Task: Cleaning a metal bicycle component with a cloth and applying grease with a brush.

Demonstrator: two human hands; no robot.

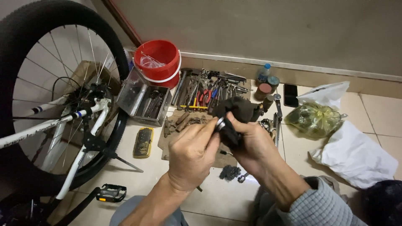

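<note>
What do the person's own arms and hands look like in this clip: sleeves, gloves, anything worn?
Both hands are bare, with no gloves, rings or watch showing. The left hand leads to a bare forearm with no sleeve visible on it. The right hand has a grey ribbed knit sleeve pushed back above the wrist.

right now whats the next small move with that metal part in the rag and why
Probably turn the small metal ring a little inside the dark rag. The left hand pinches it, the right hand cups the rag around it, and only its rim shows bare.
</note>
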